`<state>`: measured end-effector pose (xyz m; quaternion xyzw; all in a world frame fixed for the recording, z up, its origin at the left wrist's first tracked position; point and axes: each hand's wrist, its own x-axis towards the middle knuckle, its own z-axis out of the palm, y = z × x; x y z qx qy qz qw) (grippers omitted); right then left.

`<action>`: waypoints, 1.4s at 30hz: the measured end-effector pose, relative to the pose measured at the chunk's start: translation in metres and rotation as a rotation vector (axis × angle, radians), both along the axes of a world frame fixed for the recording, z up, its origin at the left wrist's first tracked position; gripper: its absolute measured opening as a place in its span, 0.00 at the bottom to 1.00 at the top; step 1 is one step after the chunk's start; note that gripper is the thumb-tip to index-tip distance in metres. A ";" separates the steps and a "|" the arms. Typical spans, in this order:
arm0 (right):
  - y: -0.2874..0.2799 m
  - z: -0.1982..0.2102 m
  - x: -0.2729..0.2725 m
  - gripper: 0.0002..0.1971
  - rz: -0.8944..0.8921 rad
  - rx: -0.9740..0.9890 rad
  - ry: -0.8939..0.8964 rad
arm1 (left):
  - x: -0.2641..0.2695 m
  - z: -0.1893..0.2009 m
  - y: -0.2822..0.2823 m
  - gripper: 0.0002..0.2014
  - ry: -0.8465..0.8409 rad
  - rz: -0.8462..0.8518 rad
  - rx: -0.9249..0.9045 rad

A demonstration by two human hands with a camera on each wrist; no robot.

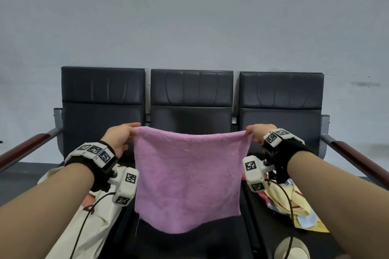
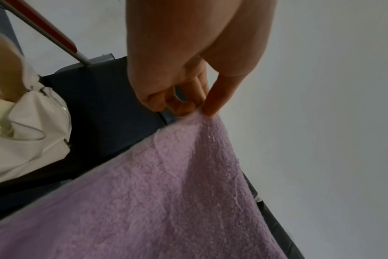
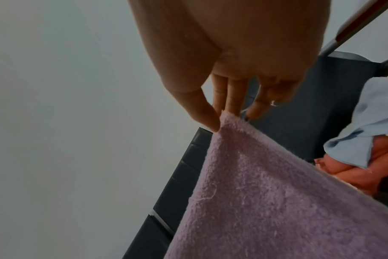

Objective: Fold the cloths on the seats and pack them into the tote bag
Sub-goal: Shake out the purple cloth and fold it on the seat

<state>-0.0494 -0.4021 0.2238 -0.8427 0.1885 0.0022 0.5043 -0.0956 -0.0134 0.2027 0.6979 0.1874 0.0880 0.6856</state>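
A pink terry cloth [image 1: 187, 181] hangs spread out in the air above the middle seat [image 1: 189, 244]. My left hand [image 1: 122, 136] pinches its upper left corner between thumb and fingertips [image 2: 207, 106]. My right hand [image 1: 257, 132] pinches the upper right corner [image 3: 224, 119] the same way. The cloth [image 2: 166, 192] sags a little between the two hands, and its lower edge hangs just over the seat. A cream tote bag [image 1: 92, 216] lies on the left seat under my left forearm. A pile of cloths [image 1: 294, 202], yellow, blue and orange, lies on the right seat.
Three dark padded seats stand in a row against a grey wall, their backrests [image 1: 191, 99] upright. Wood-topped armrests [image 1: 23, 149] [image 1: 357, 160] flank the row at both ends. A round cream object [image 1: 292, 248] sits at the bottom right.
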 end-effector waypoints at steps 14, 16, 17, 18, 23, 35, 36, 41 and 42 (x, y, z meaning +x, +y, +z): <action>0.020 0.065 0.064 0.07 -0.037 0.579 -0.334 | 0.054 0.072 0.013 0.14 -0.229 -0.175 -0.335; 0.024 0.068 0.055 0.07 -0.106 0.588 -0.371 | 0.050 0.072 0.011 0.15 -0.262 -0.191 -0.336; 0.024 0.065 0.050 0.06 -0.164 0.595 -0.373 | 0.047 0.068 0.010 0.15 -0.262 -0.191 -0.331; 0.023 0.058 0.045 0.05 -0.215 0.590 -0.363 | 0.044 0.061 0.009 0.14 -0.251 -0.186 -0.321; 0.017 -0.017 0.016 0.08 -0.135 0.346 -0.205 | 0.018 -0.016 0.005 0.14 -0.035 -0.148 -0.238; 0.016 -0.269 -0.107 0.04 -0.106 0.182 0.500 | -0.081 -0.278 -0.011 0.05 0.626 -0.116 -0.007; 0.015 -0.277 -0.115 0.04 -0.108 0.192 0.514 | -0.086 -0.287 -0.013 0.05 0.636 -0.102 0.003; 0.017 -0.284 -0.126 0.06 -0.067 0.156 0.575 | -0.095 -0.309 -0.010 0.06 0.671 -0.085 0.125; 0.015 -0.285 -0.121 0.10 -0.068 0.117 0.571 | -0.095 -0.311 -0.010 0.06 0.682 -0.091 0.161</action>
